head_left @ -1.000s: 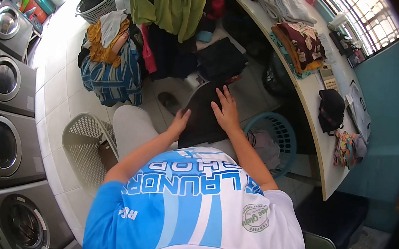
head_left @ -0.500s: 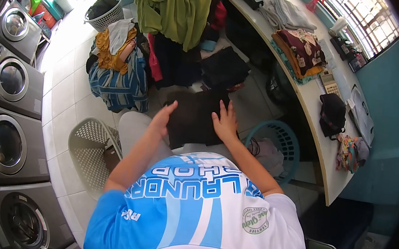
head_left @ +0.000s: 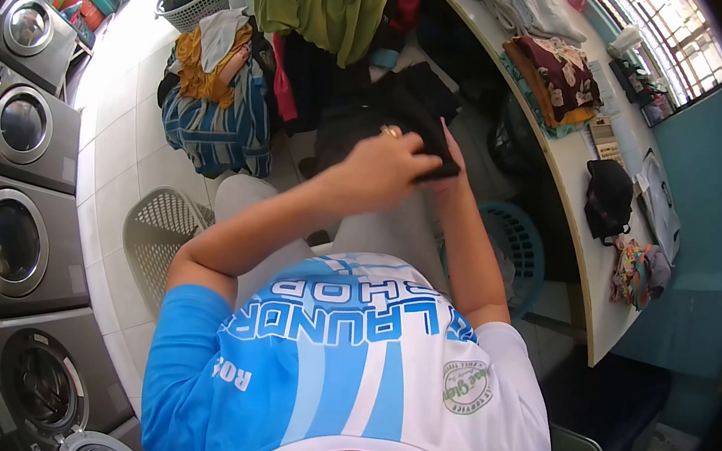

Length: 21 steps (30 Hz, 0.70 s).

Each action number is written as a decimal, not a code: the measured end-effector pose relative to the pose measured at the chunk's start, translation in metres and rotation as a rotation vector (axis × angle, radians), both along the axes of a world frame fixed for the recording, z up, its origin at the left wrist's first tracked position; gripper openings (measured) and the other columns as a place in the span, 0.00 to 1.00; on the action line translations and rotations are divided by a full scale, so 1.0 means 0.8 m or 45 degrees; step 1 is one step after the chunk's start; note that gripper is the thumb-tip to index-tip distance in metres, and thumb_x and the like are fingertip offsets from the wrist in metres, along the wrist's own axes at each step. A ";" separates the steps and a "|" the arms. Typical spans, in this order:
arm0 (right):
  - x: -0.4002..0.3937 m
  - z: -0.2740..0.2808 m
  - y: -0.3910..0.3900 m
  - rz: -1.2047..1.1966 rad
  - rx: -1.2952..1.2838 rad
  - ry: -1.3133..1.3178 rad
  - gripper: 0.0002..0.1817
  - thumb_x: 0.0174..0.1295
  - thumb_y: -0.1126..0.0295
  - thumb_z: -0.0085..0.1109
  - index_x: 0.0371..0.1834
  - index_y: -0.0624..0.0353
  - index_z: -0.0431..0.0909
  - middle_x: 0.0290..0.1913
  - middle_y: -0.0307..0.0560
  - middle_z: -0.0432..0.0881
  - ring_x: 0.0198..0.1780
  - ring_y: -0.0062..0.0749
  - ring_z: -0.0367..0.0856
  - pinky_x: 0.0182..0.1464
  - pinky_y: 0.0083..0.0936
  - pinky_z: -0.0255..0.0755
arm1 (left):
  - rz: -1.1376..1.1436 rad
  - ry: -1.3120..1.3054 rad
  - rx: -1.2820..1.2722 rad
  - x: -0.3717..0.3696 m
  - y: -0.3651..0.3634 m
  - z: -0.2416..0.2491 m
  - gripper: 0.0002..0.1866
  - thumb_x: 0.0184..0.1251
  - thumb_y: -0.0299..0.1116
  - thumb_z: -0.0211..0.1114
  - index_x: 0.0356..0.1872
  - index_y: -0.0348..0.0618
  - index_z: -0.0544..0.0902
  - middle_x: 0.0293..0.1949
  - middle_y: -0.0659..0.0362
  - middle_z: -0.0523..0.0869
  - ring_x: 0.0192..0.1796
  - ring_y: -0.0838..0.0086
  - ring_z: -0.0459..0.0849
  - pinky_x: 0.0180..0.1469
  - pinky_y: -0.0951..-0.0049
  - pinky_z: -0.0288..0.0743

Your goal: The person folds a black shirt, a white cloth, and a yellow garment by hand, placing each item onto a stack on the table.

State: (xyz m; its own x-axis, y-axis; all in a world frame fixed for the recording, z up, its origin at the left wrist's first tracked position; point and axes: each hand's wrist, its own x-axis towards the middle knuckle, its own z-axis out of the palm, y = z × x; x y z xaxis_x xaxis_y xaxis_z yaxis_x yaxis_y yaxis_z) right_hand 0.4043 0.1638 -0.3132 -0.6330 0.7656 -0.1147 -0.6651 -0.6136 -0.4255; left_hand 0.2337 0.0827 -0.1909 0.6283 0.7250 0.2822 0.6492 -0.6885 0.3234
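Note:
A black folded garment [head_left: 350, 126] lies over my lap, its right part lifted and bunched. My left hand [head_left: 390, 165], a ring on one finger, reaches across and is closed on the garment's near right edge. My right hand [head_left: 450, 166] grips the right side of the same cloth, with its fingers partly hidden behind it. Just beyond is a stack of dark folded clothes [head_left: 435, 87]. What kind of garment I hold cannot be made out.
Green cloth [head_left: 315, 2] tops a tall heap ahead. A striped blue bundle [head_left: 219, 142] stands left, near a beige basket [head_left: 152, 224]. A blue basket [head_left: 524, 244] sits right, under a table [head_left: 582, 277] with folded clothes [head_left: 555, 83]. Washing machines [head_left: 13, 235] line the left.
My left hand has moved right across the garment and taken its right edge. My right hand has shifted outward and up, and the cloth's right part is now raised and bunched.

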 end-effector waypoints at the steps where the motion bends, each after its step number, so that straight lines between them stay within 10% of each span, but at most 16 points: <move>1: 0.014 -0.016 -0.002 0.036 -0.066 -0.005 0.37 0.67 0.39 0.38 0.63 0.61 0.67 0.61 0.56 0.73 0.61 0.48 0.72 0.64 0.45 0.65 | -0.015 0.074 0.039 0.013 -0.009 -0.028 0.21 0.53 0.38 0.67 0.51 0.51 0.80 0.45 0.55 0.77 0.44 0.57 0.79 0.43 0.64 0.77; 5: 0.050 -0.087 -0.019 -0.048 -0.365 -0.029 0.33 0.68 0.44 0.43 0.63 0.62 0.68 0.61 0.56 0.73 0.61 0.47 0.73 0.63 0.43 0.66 | -0.548 0.199 0.034 0.026 -0.059 -0.167 0.20 0.56 0.36 0.65 0.52 0.50 0.81 0.51 0.54 0.78 0.48 0.54 0.79 0.43 0.62 0.78; 11: 0.055 -0.099 -0.023 -0.241 -0.321 -0.479 0.27 0.67 0.50 0.50 0.60 0.60 0.71 0.59 0.54 0.75 0.58 0.43 0.76 0.60 0.40 0.69 | -0.478 -0.316 -0.969 -0.003 -0.031 -0.123 0.16 0.64 0.33 0.60 0.52 0.43 0.80 0.52 0.52 0.81 0.47 0.61 0.81 0.47 0.66 0.76; 14: 0.047 -0.098 -0.011 -0.544 -0.050 -1.214 0.26 0.67 0.50 0.49 0.59 0.57 0.73 0.58 0.53 0.76 0.56 0.42 0.77 0.58 0.39 0.70 | 0.108 -0.831 -1.273 -0.029 -0.024 -0.152 0.12 0.67 0.34 0.59 0.49 0.45 0.82 0.41 0.57 0.82 0.40 0.73 0.80 0.42 0.71 0.75; 21: 0.026 -0.089 0.050 0.067 0.384 -2.326 0.32 0.62 0.40 0.48 0.55 0.57 0.76 0.59 0.57 0.75 0.61 0.51 0.71 0.57 0.42 0.68 | 1.317 -1.465 -1.534 -0.079 0.051 -0.272 0.15 0.67 0.40 0.61 0.47 0.41 0.81 0.41 0.61 0.82 0.38 0.79 0.78 0.38 0.73 0.75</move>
